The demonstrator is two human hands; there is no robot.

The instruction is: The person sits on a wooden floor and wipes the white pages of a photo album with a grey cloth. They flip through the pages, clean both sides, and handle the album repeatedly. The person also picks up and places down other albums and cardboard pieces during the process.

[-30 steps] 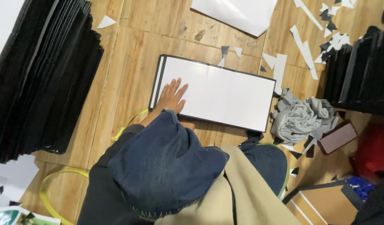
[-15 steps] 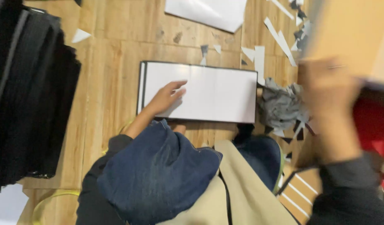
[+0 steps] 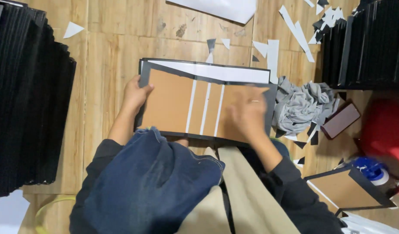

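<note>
Wooden floor [image 3: 108,65] littered with paper scraps: the white sheet from a second ago now has a brown cardboard cover [image 3: 182,106] with pale strips laid over it. Left hand [image 3: 136,93] pinches its left edge; right hand [image 3: 247,115], blurred, presses flat, fingers spread.

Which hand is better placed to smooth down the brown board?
Probably the right hand: it lies flat on the brown board, over its right half. The left hand only grips the left edge, steadying it.
</note>
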